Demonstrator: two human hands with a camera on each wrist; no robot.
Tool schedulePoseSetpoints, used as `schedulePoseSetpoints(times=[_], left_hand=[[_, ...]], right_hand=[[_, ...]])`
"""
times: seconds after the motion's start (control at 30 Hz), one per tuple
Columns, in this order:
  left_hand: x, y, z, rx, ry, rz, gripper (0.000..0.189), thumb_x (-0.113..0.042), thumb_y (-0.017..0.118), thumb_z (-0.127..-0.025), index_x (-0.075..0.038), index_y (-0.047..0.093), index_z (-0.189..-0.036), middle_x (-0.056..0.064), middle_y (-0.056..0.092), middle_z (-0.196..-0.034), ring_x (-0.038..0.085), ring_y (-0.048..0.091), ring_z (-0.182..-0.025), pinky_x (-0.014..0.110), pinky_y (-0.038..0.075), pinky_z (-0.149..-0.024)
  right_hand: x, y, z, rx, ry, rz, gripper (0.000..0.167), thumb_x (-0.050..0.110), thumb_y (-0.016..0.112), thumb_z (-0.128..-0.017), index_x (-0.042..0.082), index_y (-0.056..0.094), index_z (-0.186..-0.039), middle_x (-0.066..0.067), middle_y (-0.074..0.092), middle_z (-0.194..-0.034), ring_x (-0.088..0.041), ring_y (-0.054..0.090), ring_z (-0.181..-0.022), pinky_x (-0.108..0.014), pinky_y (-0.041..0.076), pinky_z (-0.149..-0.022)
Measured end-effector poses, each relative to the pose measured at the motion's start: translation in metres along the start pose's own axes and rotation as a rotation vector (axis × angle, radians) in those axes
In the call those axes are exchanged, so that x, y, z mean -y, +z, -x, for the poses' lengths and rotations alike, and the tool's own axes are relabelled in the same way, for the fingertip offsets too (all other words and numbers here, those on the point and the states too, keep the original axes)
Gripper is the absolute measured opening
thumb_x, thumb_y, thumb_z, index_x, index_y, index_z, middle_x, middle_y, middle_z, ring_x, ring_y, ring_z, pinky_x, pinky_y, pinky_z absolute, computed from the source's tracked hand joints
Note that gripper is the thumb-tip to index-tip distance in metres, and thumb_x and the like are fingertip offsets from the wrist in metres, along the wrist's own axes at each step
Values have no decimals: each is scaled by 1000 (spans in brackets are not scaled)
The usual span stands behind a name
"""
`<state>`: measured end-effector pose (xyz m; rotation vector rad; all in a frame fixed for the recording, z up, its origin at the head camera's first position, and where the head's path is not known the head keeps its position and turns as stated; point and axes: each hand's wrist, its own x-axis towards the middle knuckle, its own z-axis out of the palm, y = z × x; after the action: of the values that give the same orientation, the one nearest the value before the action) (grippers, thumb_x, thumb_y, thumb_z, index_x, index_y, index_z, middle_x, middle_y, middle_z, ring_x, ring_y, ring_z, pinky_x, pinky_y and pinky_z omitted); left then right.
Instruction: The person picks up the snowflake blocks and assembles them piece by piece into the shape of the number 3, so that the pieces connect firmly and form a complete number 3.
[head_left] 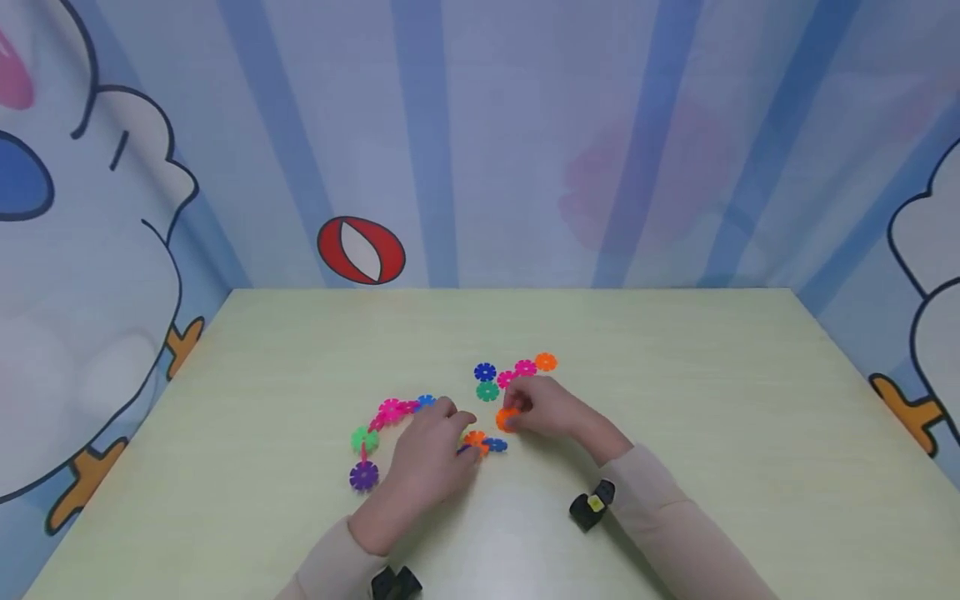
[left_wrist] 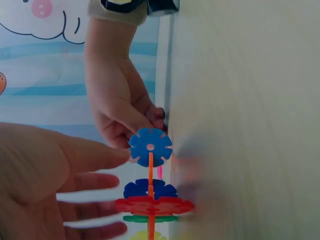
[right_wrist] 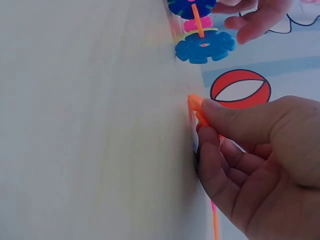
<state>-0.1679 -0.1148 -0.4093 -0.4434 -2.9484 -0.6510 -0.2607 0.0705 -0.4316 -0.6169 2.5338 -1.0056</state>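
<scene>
My right hand (head_left: pixel 547 405) pinches an orange notched plastic disc (right_wrist: pixel 195 102) between thumb and fingertips, close over the table. Left of it, my left hand (head_left: pixel 429 454) hovers over a curved chain of interlocked notched discs and hides part of it. Its fingers are extended, with the thumb tip right at a blue disc (left_wrist: pixel 151 145) in the left wrist view. At the chain's near right end are an orange disc (head_left: pixel 476 440) and a blue disc (head_left: pixel 497 445). The other end shows pink discs (head_left: pixel 391 411), a green disc (head_left: pixel 365 439) and a purple disc (head_left: pixel 363 476).
Beyond my right hand lie loose discs: dark blue (head_left: pixel 485 372), green (head_left: pixel 487 391), pink (head_left: pixel 526 367) and orange (head_left: pixel 546 362). The pale wooden table (head_left: pixel 712 400) meets a cartoon-printed backdrop (head_left: pixel 510 167) at its far edge and sides.
</scene>
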Motion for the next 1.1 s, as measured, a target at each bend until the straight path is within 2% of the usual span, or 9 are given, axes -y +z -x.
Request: schedulePoseSetpoints(times=[0.17,0.37,0.53,0.8,1.1], left_hand=[[3,4,-7,10,104,-31,23,-15,75,-82,-4,72,-102,7,62,-93,24,57,-87,39,49,-76],[6,8,-14,74,122,7,21,-16,73,-84,-7,74,-103,7,67,-101,26,60,-98,50,46,-86],[7,9,-18,107,107,26,18,-13,72,-85,-8,74,-102,7,68,-101,27,61,-99,54,44,-87],[6,12,-19,94,79,43,13,-5,67,-85,-6,77,-94,8,70,-94,27,61,-92,45,50,-82],[6,13,-18,91,26,40,11,-6,69,-86,-7,77,-93,6,71,-92,24,62,-88,39,52,-80]], right_hand=[[-7,-1,15,-21,69,-146,19,8,68,-88,4,65,-107,-3,63,-78,-15,60,-67,-26,53,-69],[-11,0,33,33,116,-362,23,5,59,-93,-2,63,-115,-9,64,-82,-18,66,-69,-30,57,-74],[-8,6,41,32,136,-449,24,3,59,-92,-6,61,-115,-11,63,-84,-18,68,-69,-31,58,-72],[-5,15,42,-40,201,-537,25,2,59,-93,-7,59,-117,-13,63,-89,-18,68,-71,-30,58,-72],[-2,24,38,-93,215,-608,29,0,59,-92,-7,58,-120,-14,61,-90,-16,68,-71,-30,58,-72]])
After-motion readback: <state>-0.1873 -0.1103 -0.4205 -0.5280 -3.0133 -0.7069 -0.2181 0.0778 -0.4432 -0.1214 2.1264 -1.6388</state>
